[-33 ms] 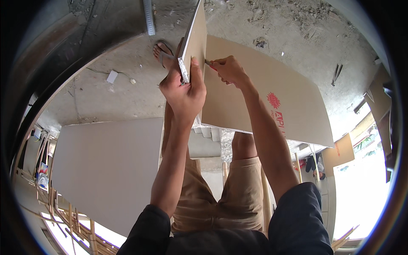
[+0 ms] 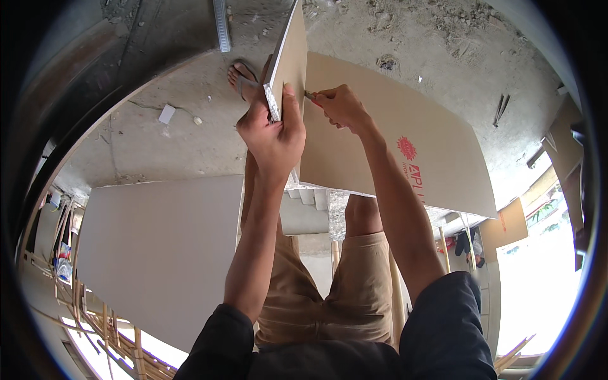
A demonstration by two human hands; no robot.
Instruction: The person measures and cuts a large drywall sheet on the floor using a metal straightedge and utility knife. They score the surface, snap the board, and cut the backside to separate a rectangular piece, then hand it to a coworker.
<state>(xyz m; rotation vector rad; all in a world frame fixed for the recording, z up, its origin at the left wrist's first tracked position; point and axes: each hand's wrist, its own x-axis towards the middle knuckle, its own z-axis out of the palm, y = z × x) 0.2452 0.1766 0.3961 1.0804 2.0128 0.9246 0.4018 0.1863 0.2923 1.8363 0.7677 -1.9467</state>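
My left hand [image 2: 273,136] grips the near end of an upright piece of plasterboard [image 2: 293,54], thumb on its brown face and fingers round the other side. The crumbly white core shows at its near edge. My right hand [image 2: 342,106] is closed around a small cutter knife [image 2: 311,97] with a bit of red on it; its tip is at the brown face of the upright piece, and I cannot tell whether it touches. Beneath the right hand lies a large brown plasterboard sheet [image 2: 367,142] with red print, its far left edge meeting the upright piece.
A wide white-faced board [image 2: 158,253] is at the left. A sandalled foot [image 2: 243,77] stands on the dusty concrete floor beyond the upright piece. A metal channel [image 2: 221,28] lies farther off, and thin dark rods [image 2: 501,111] lie at the right. Bamboo poles [image 2: 138,348] stand lower left.
My right hand and the knife have shifted very slightly, showing more of the knife's red part. My left hand and the upright piece have moved a touch left.
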